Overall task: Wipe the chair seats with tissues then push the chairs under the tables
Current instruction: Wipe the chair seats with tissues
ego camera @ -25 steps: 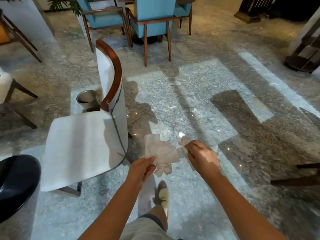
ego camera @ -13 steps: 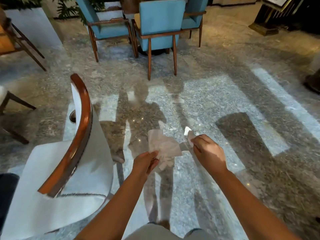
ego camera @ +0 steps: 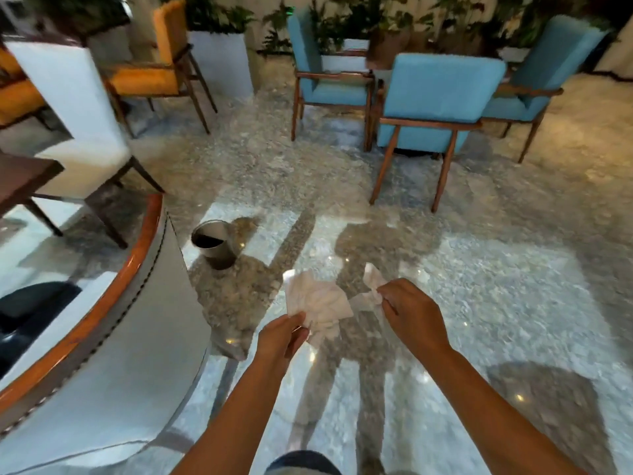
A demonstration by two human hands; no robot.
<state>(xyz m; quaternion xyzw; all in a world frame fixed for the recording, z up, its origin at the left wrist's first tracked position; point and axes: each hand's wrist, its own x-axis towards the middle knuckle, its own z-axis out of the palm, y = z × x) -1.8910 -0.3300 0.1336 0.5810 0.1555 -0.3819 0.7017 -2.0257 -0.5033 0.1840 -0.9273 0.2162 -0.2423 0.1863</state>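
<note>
A crumpled white tissue (ego camera: 322, 303) is stretched between both hands over the floor. My left hand (ego camera: 279, 341) pinches its lower left part, and my right hand (ego camera: 411, 313) grips its twisted right end. The white chair (ego camera: 137, 337) with a curved wooden top rail stands close at my lower left, its back toward me; its seat is mostly hidden. A second white chair (ego camera: 78, 121) stands at the upper left beside a dark wooden table (ego camera: 24, 180).
A small metal bin (ego camera: 214, 243) stands on the marble floor just beyond the near chair. Three blue armchairs (ego camera: 435, 101) surround a table ahead. An orange armchair (ego camera: 154, 70) and planters stand at the back left. A dark round object (ego camera: 30, 310) lies at far left.
The view has lifted and swung left, so the near chair slid to my lower left and the bin and far chairs came into sight. Both hands keep hold of the tissue.
</note>
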